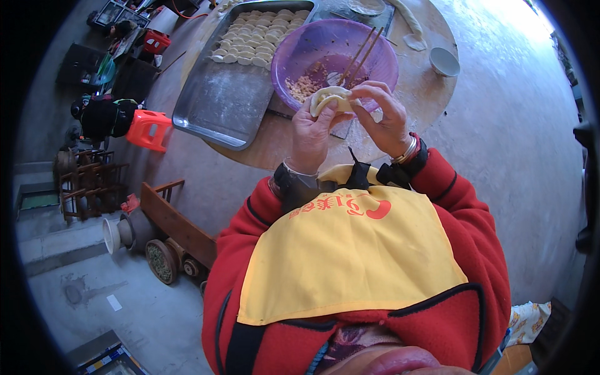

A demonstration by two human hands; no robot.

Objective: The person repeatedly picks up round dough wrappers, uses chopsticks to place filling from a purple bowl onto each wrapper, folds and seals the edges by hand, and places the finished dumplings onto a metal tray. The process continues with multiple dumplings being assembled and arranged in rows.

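Over the near rim of a purple plastic basin (pixel 335 35), a folded dumpling wrapper with filling (pixel 330 99) is held between both hands. My left hand (pixel 313 129) grips its left side, thumb on the near edge. The fingertips of my right hand (pixel 384 117) pinch its right end. Inside the basin are minced filling (pixel 302 87) and a pair of wooden chopsticks (pixel 361 58), leaning on the rim. Left of the basin lies a metal tray (pixel 220 110), its far part covered by rows of dumplings (pixel 260 37).
The round wooden table (pixel 433 101) carries a white bowl (pixel 444 62) at right, a dough roll (pixel 408 18) and a dish of flour (pixel 366 6) at the far side. An orange plastic stool (pixel 149 130) and a wooden bench (pixel 176 222) stand on the floor to the left.
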